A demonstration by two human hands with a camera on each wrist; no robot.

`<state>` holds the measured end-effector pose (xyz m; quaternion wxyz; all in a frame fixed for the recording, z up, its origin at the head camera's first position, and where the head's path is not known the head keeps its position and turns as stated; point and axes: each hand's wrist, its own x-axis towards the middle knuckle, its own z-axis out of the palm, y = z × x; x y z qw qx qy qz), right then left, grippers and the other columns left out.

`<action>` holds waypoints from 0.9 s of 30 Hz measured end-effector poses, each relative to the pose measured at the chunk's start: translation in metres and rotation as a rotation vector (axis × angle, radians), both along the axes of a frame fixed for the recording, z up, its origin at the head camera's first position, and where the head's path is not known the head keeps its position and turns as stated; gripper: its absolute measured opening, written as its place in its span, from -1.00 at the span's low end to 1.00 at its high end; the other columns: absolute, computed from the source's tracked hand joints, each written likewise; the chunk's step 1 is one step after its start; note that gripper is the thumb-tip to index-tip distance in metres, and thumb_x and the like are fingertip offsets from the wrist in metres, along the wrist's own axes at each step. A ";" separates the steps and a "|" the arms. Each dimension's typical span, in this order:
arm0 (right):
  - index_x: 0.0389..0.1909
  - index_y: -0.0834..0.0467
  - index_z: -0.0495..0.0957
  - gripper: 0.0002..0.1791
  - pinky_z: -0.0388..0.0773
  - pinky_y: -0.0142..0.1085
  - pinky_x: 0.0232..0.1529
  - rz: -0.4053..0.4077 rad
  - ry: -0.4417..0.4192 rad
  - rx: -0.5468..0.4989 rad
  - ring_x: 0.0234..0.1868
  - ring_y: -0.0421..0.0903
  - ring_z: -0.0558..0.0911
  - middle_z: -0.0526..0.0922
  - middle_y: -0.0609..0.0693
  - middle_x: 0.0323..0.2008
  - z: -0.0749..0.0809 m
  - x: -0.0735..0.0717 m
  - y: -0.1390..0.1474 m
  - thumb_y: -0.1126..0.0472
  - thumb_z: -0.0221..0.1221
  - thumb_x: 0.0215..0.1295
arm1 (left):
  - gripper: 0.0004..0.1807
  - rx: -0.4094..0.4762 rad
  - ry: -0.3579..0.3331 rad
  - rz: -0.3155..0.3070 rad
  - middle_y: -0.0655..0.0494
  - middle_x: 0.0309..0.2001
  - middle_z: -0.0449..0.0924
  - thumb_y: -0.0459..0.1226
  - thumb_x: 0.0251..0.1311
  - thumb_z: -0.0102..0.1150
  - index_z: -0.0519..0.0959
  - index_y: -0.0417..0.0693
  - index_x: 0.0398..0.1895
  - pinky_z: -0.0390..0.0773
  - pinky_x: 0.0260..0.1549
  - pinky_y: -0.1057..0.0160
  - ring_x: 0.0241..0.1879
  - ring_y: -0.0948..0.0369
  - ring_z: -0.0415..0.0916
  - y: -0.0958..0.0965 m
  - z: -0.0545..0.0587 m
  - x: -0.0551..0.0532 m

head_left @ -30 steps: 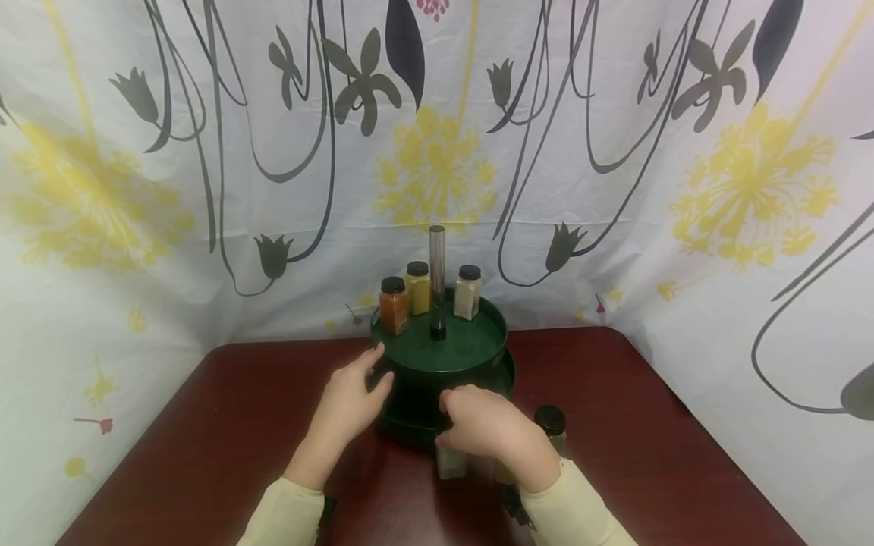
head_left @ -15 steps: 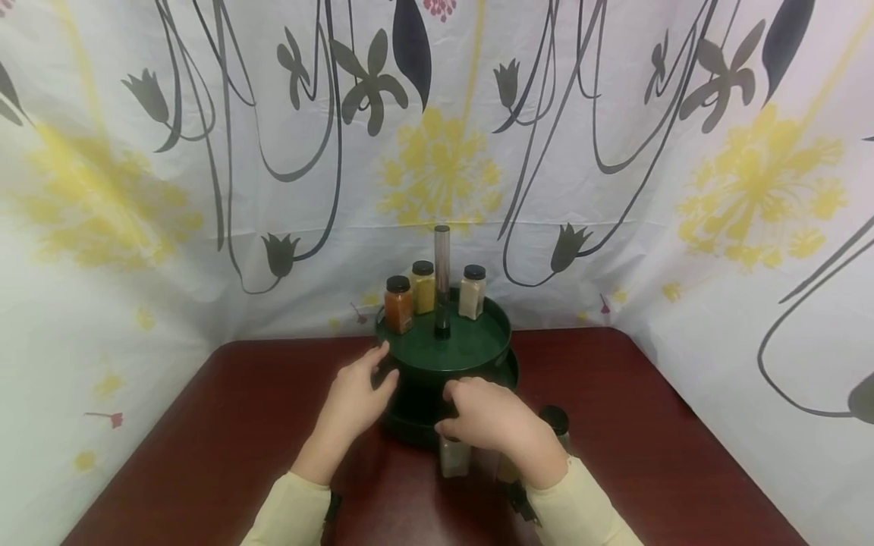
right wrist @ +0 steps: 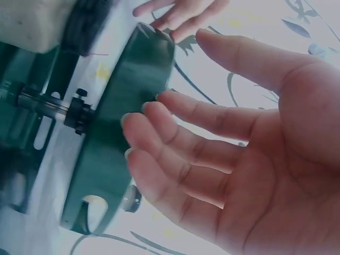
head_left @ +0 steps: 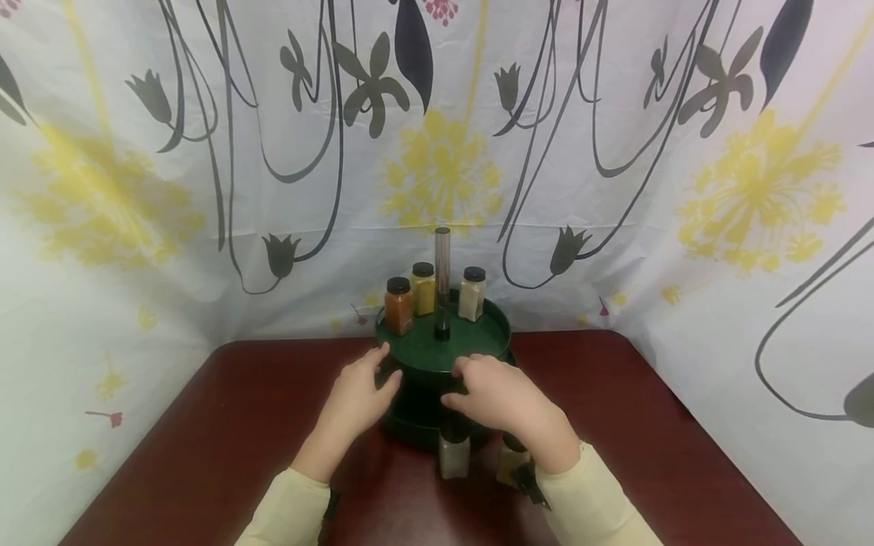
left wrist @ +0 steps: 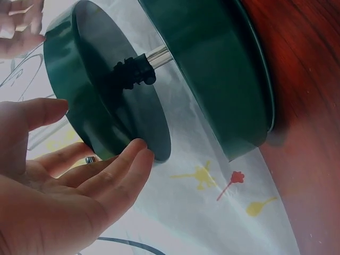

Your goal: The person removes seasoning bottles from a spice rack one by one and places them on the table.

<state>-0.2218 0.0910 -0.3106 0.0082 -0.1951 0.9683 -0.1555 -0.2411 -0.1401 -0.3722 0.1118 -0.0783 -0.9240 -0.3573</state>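
A two-tier green turntable rack stands at the back of the table. My left hand (head_left: 358, 390) is at the left of its upper tray (head_left: 471, 341), fingertips right at the rim in the left wrist view. My right hand (head_left: 501, 390) is at the front right of that tray; its slightly bent fingers lie along the outer wall in the right wrist view. An orange spice jar (head_left: 399, 309), a yellow spice jar (head_left: 423, 292) and a cream spice jar (head_left: 473, 297) stand upright on the upper tray, all with black lids. The lower tray (left wrist: 212, 69) shows below it.
A pale spice jar (head_left: 454, 456) and a yellowish spice jar (head_left: 510, 461) stand on the dark red table (head_left: 225, 425) before the rack, below my right hand. A metal post (head_left: 442, 258) rises from the upper tray. A flower-patterned curtain (head_left: 614, 250) hangs around the table.
My right hand has risen from near the pale jar to the upper tray's rim, uncovering that jar's lid. A dark-lidded jar beside my right forearm is now hidden. My left hand stays at the tray.
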 end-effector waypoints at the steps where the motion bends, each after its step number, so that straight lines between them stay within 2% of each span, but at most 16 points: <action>1: 0.13 0.13 0.70 -0.56 0.73 -0.02 0.05 0.001 0.014 0.000 0.03 -0.04 0.72 0.75 0.03 0.02 0.003 -0.001 0.000 -0.07 0.40 0.40 | -0.32 -0.002 -0.004 0.001 -0.19 0.59 0.35 -0.06 0.52 0.21 0.36 -0.09 0.61 0.57 0.35 -0.20 0.40 -0.11 0.56 0.000 0.000 0.000; 7: 0.21 0.11 0.66 -0.52 0.71 0.02 0.12 -0.005 0.076 -0.038 0.11 0.00 0.72 0.71 0.06 0.12 0.020 -0.005 -0.005 -0.07 0.38 0.43 | -0.27 -0.014 -0.009 -0.008 -0.23 0.59 0.34 -0.04 0.52 0.22 0.32 -0.13 0.63 0.59 0.32 -0.22 0.42 -0.13 0.54 0.001 0.001 0.001; 14: 0.37 0.13 0.56 -0.41 0.71 0.04 0.10 -0.017 0.133 -0.075 0.12 0.08 0.70 0.56 0.14 0.27 0.032 -0.013 -0.010 -0.11 0.31 0.48 | -0.26 -0.039 -0.014 -0.017 -0.23 0.58 0.34 -0.04 0.53 0.21 0.29 -0.15 0.64 0.57 0.33 -0.24 0.44 -0.16 0.50 0.004 0.002 0.005; 18: 0.42 0.15 0.51 -0.38 0.71 0.06 0.13 -0.023 0.145 -0.095 0.15 0.11 0.71 0.47 0.18 0.40 0.035 -0.020 -0.012 -0.11 0.29 0.51 | -0.26 -0.049 -0.014 -0.017 -0.22 0.58 0.35 -0.04 0.53 0.21 0.30 -0.15 0.63 0.56 0.34 -0.25 0.46 -0.18 0.47 0.005 0.003 0.007; 27: 0.45 0.18 0.48 -0.37 0.69 0.06 0.17 -0.034 0.169 -0.128 0.18 0.13 0.70 0.41 0.22 0.46 0.035 -0.038 -0.023 -0.07 0.27 0.53 | -0.28 -0.063 -0.007 -0.008 -0.20 0.57 0.37 -0.04 0.53 0.21 0.32 -0.14 0.62 0.58 0.31 -0.25 0.45 -0.18 0.48 0.006 0.002 0.007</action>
